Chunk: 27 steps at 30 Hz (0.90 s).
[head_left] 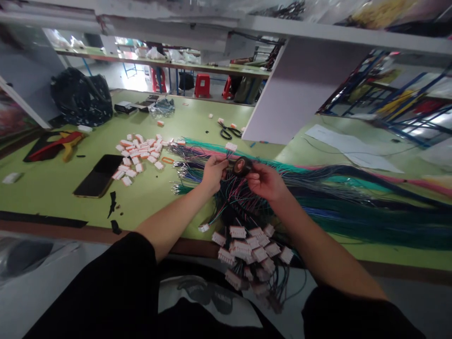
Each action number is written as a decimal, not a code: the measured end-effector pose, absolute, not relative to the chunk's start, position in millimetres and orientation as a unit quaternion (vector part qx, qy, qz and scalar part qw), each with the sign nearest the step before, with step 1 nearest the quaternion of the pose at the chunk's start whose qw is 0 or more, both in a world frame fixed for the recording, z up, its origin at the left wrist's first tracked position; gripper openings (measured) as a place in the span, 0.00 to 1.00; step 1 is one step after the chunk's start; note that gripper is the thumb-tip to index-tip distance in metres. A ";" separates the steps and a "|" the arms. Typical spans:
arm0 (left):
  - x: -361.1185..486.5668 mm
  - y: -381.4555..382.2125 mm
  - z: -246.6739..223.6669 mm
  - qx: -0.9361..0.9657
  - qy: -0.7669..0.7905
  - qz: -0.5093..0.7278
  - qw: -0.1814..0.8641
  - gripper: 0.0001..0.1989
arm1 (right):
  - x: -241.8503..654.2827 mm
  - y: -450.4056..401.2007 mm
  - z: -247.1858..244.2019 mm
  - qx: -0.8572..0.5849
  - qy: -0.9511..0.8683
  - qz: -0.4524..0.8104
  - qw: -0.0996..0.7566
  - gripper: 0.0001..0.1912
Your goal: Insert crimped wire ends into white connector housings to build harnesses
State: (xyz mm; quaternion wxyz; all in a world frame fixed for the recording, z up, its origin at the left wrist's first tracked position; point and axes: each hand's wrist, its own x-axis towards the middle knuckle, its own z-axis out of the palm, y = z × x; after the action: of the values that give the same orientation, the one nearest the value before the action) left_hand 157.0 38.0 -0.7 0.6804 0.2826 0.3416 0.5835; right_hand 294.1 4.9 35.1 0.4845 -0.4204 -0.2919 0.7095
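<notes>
My left hand (213,173) is closed in a pinch around thin wires just below a white connector (231,147). Close beside it, my right hand (266,182) grips a roll of black tape (242,166), its core facing left. Whether a tape strip joins the roll to the wires cannot be made out. Under both hands lie long bundles of coloured wires (318,176), with bare crimped ends at their left. Several finished wires with white connectors (243,249) hang over the table's front edge. Left of the bundles is a pile of loose white and orange connector housings (139,153).
A phone (99,176), a red and yellow hand tool (58,145) and black tape scraps (112,205) lie at left. Black-handled scissors (229,132) rest farther back near an upright white panel (289,89). A paper sheet (348,146) lies right; a shelf (226,21) spans overhead.
</notes>
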 end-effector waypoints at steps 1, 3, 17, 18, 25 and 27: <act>156.9 37.6 -0.6 0.282 0.339 0.582 0.683 0.08 | 294.3 4.6 35.2 -0.420 -0.292 0.710 0.484 0.08; 157.0 36.2 -0.6 0.290 0.330 0.578 0.688 0.09 | 294.0 4.0 35.1 -0.425 -0.300 0.700 0.488 0.08; 156.9 26.1 -4.7 0.644 0.375 0.527 0.409 0.05 | 285.8 1.7 23.2 -0.527 -0.370 0.570 0.511 0.13; 157.1 26.8 -5.0 0.653 0.380 0.522 0.397 0.05 | 286.5 1.4 22.6 -0.527 -0.378 0.567 0.509 0.14; 160.5 30.8 -8.5 0.694 0.388 0.496 0.349 0.05 | 285.6 1.1 21.6 -0.545 -0.380 0.560 0.495 0.12; 162.2 30.2 -9.0 0.708 0.405 0.477 0.328 0.04 | 285.7 1.8 19.7 -0.552 -0.387 0.555 0.487 0.11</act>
State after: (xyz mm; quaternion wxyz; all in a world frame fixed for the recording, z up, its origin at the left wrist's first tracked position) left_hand 162.2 30.2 -9.0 0.3284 0.7076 0.4054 0.4766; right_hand 285.7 1.8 19.7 0.4870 -0.5522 -0.3865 0.5554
